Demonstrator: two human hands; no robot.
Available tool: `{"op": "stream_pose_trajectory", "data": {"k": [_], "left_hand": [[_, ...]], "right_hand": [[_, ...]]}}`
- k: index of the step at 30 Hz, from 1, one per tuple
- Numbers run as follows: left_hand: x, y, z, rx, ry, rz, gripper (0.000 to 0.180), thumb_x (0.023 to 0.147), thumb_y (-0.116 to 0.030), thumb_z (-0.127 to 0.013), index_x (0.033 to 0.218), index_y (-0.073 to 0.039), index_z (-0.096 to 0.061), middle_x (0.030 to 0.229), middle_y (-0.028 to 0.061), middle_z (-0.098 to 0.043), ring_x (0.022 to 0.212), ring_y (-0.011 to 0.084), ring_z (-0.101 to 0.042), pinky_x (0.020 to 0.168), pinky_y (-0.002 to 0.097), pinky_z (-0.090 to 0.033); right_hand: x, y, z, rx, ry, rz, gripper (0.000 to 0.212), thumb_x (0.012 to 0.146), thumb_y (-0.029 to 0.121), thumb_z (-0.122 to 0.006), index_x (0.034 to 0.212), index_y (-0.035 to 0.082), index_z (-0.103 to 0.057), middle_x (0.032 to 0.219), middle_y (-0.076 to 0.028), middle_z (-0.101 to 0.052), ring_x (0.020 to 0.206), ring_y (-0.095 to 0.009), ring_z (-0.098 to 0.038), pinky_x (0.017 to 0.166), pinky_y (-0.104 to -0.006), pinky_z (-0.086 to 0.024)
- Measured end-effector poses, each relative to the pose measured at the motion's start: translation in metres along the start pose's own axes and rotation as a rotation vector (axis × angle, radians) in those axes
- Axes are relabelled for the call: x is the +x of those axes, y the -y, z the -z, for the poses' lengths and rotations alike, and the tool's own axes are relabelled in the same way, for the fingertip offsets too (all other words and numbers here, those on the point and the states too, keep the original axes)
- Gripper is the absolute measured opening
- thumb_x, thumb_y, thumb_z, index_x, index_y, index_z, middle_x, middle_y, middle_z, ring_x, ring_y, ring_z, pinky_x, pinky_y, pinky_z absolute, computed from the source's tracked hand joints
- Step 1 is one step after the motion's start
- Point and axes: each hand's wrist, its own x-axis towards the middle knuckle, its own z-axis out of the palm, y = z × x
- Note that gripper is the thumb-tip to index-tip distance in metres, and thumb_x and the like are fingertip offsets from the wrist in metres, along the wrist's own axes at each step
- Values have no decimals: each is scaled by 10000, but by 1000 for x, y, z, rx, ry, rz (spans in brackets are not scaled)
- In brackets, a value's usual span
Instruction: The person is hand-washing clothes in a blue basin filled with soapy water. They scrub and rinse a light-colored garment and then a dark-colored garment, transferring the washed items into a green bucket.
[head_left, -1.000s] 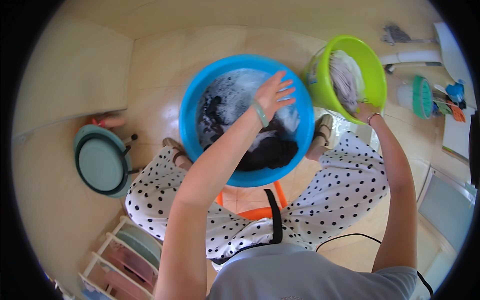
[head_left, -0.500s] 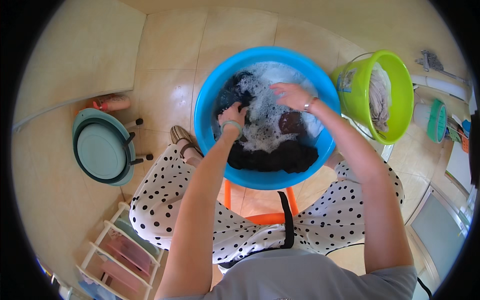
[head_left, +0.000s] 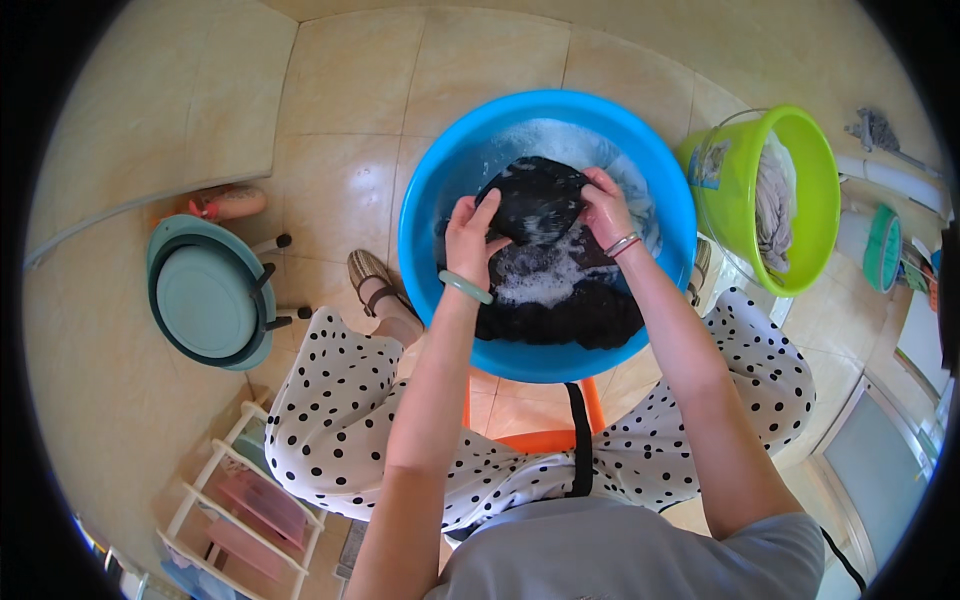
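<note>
The left forearm [head_left: 436, 370] and right forearm [head_left: 668, 318] extend forward, angled inward. The left hand [head_left: 468, 240] grips with bent fingers; the right hand [head_left: 606, 212], slightly farther forward, grips opposite, fingers pointing inward, hands apart.

The left hand [head_left: 470, 238] and right hand [head_left: 607, 215] were partly hidden behind the black cloth [head_left: 540, 200], its kind unclear. Suds [head_left: 540, 288] hid whatever lay under them in the basin [head_left: 418, 235], whose rim also hid most of the right shoe [head_left: 701, 268]. The bucket's [head_left: 735, 200] wall hid part of the grey cloth [head_left: 773, 210]; its label [head_left: 709, 164] was too small to read. The lower edge cut off the shirt [head_left: 620, 550].
</note>
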Motion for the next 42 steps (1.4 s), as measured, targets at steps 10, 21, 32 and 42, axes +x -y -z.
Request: {"op": "stream_pose_trajectory", "data": {"k": [10,21,32,42], "left_hand": [[92,111,42,360,14,-563,471,904,-59,-587,1356,-93,-454,1383,78,-451,1240,169,-430,1031,292,-343],[115,108,17,-418,89,164,455,983,-428,-411,1307,-118,-484,1290,45,-526,1184,216,-485,1001,391,-385],[46,58,-20,-268,209,194,402,890,-500,-580,992,-112,-557,945,14,-543,840,133,-510,739,276,-442],[63,72,-23,4,-219,150,383,925,-383,-527,1004,-16,-601,963,72,-625,896,165,-581,804,313,-465]], "right_hand": [[25,-13,-48,-625,-474,-193,469,778,315,-713,1086,-1,-554,819,-116,-620,816,-193,-639,697,-353,-525],[35,-55,-58,-1139,-163,337,329,816,276,-658,982,-3,-602,942,-218,-629,872,-407,-587,747,-434,-470],[-83,4,-129,-1289,51,810,240,805,194,-673,702,57,-504,770,-93,-479,589,-266,-586,481,-344,-484],[17,-42,-40,-1304,-164,542,314,878,269,-538,739,-1,-617,719,-232,-614,671,-416,-601,630,-482,-484]]}}
